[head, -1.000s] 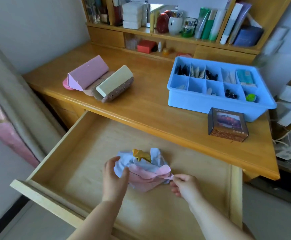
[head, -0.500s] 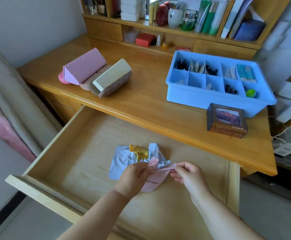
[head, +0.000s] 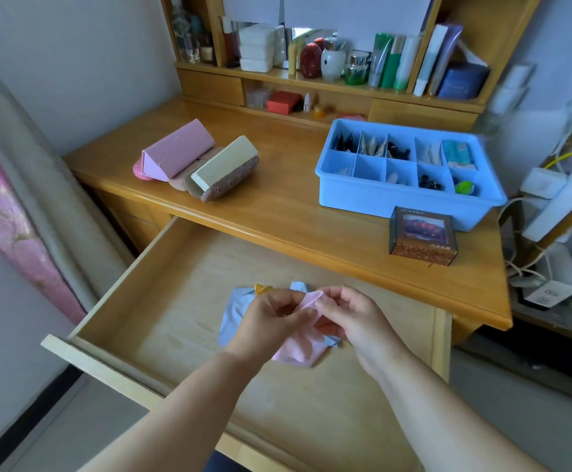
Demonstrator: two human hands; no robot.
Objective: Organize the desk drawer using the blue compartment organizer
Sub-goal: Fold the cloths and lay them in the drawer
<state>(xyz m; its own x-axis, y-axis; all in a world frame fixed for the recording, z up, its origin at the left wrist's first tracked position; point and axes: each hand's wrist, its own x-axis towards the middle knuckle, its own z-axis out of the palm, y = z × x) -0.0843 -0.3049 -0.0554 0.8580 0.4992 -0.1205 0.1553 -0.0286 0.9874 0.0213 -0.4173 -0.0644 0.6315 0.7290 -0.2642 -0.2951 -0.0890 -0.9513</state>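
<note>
over the open drawer [head: 162, 301], in the head view, the left hand [head: 271, 321] and the right hand [head: 356, 318] meet, and the fingers of both pinch the upper edge of a pink cloth [head: 300, 352]. its lower part hangs down to the drawer floor. under it lies a light blue cloth [head: 233, 311], and a small yellow piece [head: 262, 288] shows just behind the left hand. on the desk [head: 278, 206], well apart from the hands, stands the blue compartment organizer [head: 403, 202], with small things in several compartments. a dark printed box [head: 422, 240] stands just in front of it. to the left on the desk lie a pink case [head: 175, 151] and a cream case [head: 225, 168], side by side.
</note>
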